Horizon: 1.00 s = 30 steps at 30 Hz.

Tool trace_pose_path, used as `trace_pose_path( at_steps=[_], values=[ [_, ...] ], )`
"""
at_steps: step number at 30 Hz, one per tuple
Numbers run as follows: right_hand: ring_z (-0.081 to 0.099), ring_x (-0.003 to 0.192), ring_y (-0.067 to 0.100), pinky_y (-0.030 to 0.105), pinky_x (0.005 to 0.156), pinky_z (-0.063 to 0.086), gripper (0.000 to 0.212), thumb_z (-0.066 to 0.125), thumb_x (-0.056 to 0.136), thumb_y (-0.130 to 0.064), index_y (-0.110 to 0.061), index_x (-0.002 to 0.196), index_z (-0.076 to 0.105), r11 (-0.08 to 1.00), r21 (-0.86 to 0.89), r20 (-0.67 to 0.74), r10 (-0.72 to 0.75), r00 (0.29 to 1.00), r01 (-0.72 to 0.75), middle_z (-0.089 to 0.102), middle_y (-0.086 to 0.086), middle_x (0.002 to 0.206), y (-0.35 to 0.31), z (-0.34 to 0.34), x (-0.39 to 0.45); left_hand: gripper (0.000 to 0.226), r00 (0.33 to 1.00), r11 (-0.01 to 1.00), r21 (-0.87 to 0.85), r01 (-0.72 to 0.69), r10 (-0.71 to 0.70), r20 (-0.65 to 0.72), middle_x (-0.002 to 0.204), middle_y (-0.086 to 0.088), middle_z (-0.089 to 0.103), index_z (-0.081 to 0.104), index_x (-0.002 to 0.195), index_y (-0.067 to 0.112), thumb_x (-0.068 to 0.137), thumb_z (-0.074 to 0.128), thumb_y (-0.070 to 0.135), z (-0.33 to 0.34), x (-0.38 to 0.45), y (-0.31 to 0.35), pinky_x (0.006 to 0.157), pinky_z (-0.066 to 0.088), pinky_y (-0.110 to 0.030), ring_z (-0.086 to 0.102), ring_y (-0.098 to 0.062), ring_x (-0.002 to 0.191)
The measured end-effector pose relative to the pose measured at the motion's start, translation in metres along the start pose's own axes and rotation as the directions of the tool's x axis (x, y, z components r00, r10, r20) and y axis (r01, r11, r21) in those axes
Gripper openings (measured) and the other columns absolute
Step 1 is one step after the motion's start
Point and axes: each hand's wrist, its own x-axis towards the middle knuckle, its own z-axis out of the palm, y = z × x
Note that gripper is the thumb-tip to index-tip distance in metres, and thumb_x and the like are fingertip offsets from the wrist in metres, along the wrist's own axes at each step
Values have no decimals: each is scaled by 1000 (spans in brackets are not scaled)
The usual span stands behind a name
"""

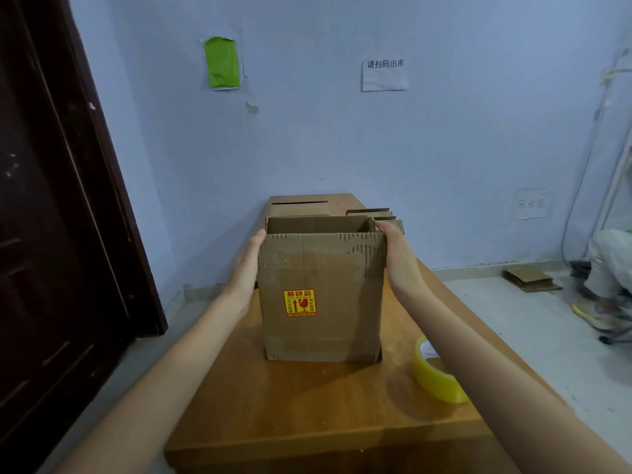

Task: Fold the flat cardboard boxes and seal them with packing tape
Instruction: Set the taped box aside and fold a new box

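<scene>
An upright cardboard box point(321, 299) with a red and yellow fragile sticker stands on the wooden table point(307, 405), its top flaps raised and its mouth open. My left hand point(248, 265) lies flat against the box's left side near the top edge. My right hand point(398, 254) lies flat against the right side, fingers reaching past the upper corner. A roll of yellowish packing tape point(436, 372) stands on edge at the right, partly hidden by my right forearm.
Behind the box, another folded box point(300, 208) and a stack of flat cardboard point(374, 215) sit at the table's far end. A dark door point(51, 234) is at the left. Flat cardboard point(530, 278) lies on the floor by a seated person point(608, 268) at right.
</scene>
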Motion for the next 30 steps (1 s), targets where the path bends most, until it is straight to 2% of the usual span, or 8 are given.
trace_pose_path(
  at_steps=[4, 9, 12, 15, 18, 23, 26, 30],
  values=[
    [53, 114, 7, 35, 104, 40, 55, 26, 90, -65, -34, 125, 56, 995, 74, 28, 62, 998, -64, 62, -9, 118, -1, 7, -10, 70, 998, 996, -69, 53, -56, -35, 121, -4, 62, 57, 121, 32, 76, 35, 80, 8, -2, 2, 106, 35, -49, 53, -20, 116],
    [51, 94, 2, 17, 73, 35, 46, 20, 101, -49, -30, 124, 55, 983, 102, 141, 137, 981, -152, 60, -6, 104, -9, 1, -15, 61, 998, 993, -101, 65, -65, 5, 101, -4, 67, 63, 101, 23, 72, 39, 71, 8, -4, 8, 90, 46, -39, 59, -20, 103],
    [48, 94, 1, 16, 80, 34, 50, 15, 101, -47, -28, 129, 52, 982, 87, 174, 149, 973, -165, 57, -8, 102, -5, -4, -16, 45, 994, 994, -111, 20, -8, 107, 96, -3, 66, 62, 92, 18, 77, 43, 56, 1, -5, 13, 81, 45, -35, 57, -23, 100],
    [39, 123, 14, 25, 100, 22, 56, 12, 101, -48, -28, 138, 47, 984, 67, 205, 146, 968, -162, 48, 0, 129, 2, -6, -21, 67, 937, 998, 28, 49, -55, 344, 122, -6, 61, 55, 122, 25, 68, 52, 64, -19, -3, 12, 98, 43, -40, 57, -23, 112],
    [35, 120, 8, 20, 99, 24, 52, 19, 100, -47, -28, 145, 37, 986, 50, 229, 146, 962, -162, 40, -8, 130, 3, -7, -25, 129, 847, 983, 155, 100, -166, 504, 151, -5, 31, 11, 149, 37, 43, 77, 69, -40, 2, 6, 110, 33, -43, 44, -26, 128],
    [27, 139, 26, 36, 114, 26, 58, 32, 96, -52, -23, 146, 32, 988, 1, 270, 147, 952, -153, 30, 6, 151, 3, -6, -16, 129, 835, 944, 326, -49, -141, 531, 155, 11, 11, 8, 145, 51, 41, 83, 65, -48, 5, -8, 109, 36, -36, 29, -16, 136],
    [20, 142, 25, 41, 118, 19, 101, 35, 52, -72, -30, 143, 29, 995, -80, 305, 86, 948, -65, 19, 2, 156, 8, -6, -20, 128, 842, 911, 403, -90, -147, 519, 151, 5, 22, 12, 143, 52, 36, 81, 71, -48, 7, -7, 109, 36, -38, 35, -16, 132],
    [15, 141, 11, 26, 107, 17, 65, 31, 69, -70, -42, 128, 34, 997, -49, 325, -36, 945, 55, 15, -19, 152, 19, -7, -19, 136, 834, 860, 492, -133, -171, 524, 145, 3, 29, 13, 144, 45, 28, 77, 77, -45, 9, 4, 94, 44, -24, 39, -16, 127]
  ],
)
